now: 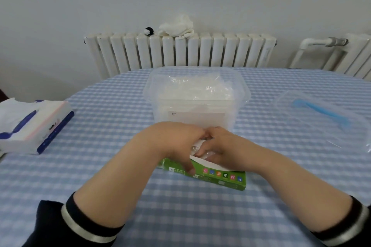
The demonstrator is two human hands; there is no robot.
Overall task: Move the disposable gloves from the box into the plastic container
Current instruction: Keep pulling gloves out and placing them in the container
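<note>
Green box (218, 176) of disposable gloves lying flat on the blue-checked tabletop (100, 166), just on the near side of the clear plastic container (195, 96), nearly touching its front wall. Left hand (174, 142) resting on the box top, fingers curled down over the near green side, grip holding the box. Right hand (218, 146) touching the left at the knuckles, fingers curled into the torn white opening on the box top, grip closed on crinkled clear gloves (208, 155) showing at the slot. Inside the container, a heap of translucent gloves (196, 90) already filling the upper part, lid off. Right of the container, a clear lid (321, 118) with a blue strip, lying flat on the tabletop. Left of the container and well apart, a white and blue tissue pack (34, 124) near the tabletop edge. Beyond the container, a white radiator (180, 52) against the wall, with a crumpled white cloth (178, 26) and a small black-and-white ball (149, 31) on top of it.
</note>
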